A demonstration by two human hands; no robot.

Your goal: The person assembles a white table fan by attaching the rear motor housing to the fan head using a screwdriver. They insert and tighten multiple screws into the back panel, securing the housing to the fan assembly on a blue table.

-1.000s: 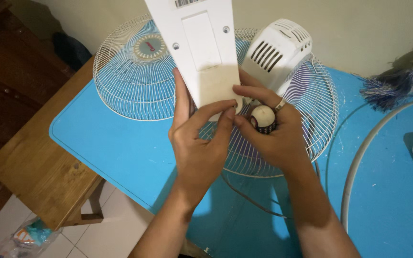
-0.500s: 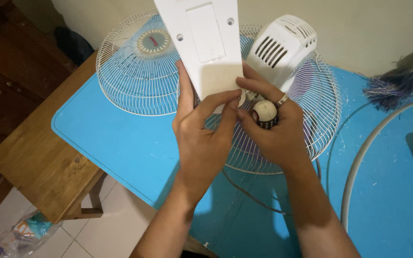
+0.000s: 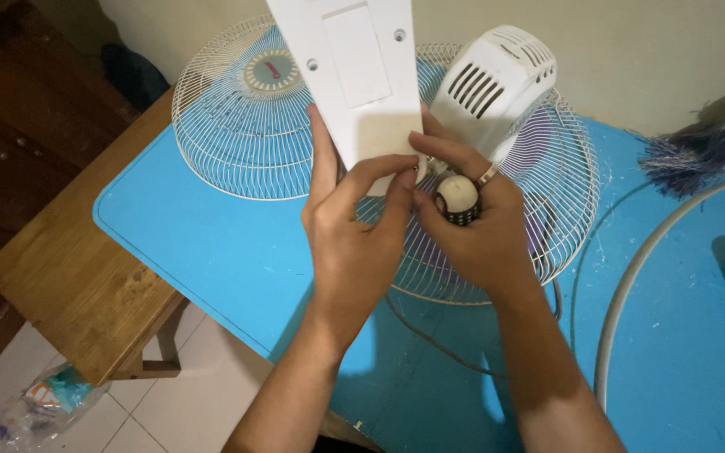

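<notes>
The left hand [image 3: 347, 239] grips the narrow lower end of a white plastic fan stand panel [image 3: 354, 75], thumb along the left edge and fingers wrapped over the front face. The panel rises toward the camera and out of the top of the view; a rectangular cover plate and two screws show on its face. The right hand [image 3: 472, 231] is closed around a cream round knob with a dark ribbed collar [image 3: 458, 200], held just beside the panel's lower right corner; its fingertips meet those of the left hand there. A ring sits on one right finger. Whether the knob touches the panel cannot be told.

Behind the hands, a white vented motor housing [image 3: 492, 84] rests on a white wire fan guard [image 3: 539, 193] that lies flat on the blue table [image 3: 203, 243]. A second wire fan guard [image 3: 241, 126], with a round centre badge, lies at the table's far left corner, overlapping the first. A thin dark cable [image 3: 430, 340] runs across the table under the wrists. A grey plastic hoop [image 3: 631, 285] curves over the right side of the table, near a tasselled duster [image 3: 690, 155]. A wooden bench [image 3: 69, 277] stands against the table's left edge. On the tiled floor lies a clear plastic bag [image 3: 44, 403] holding crumpled coloured packaging.
</notes>
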